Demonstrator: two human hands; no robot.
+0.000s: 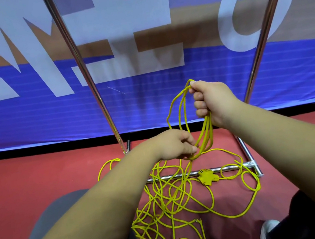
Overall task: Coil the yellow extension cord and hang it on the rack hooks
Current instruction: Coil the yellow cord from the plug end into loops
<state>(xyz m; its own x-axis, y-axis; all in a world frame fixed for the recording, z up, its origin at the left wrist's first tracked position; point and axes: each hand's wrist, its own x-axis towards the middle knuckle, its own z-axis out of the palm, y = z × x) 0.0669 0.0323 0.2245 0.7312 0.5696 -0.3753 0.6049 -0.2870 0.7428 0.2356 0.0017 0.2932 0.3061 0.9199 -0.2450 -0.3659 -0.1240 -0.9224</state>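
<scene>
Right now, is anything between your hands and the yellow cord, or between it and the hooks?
Nothing blocks the hands: the right hand grips loops of the yellow extension cord and the left hand pinches a strand. The hooks are out of view. The rest lies tangled across the rack's bottom bar and might snag.

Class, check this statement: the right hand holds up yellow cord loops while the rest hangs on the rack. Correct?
Not quite. The head view shows the rest of the cord lying tangled on the red floor; the right hand does hold the loops.
</scene>
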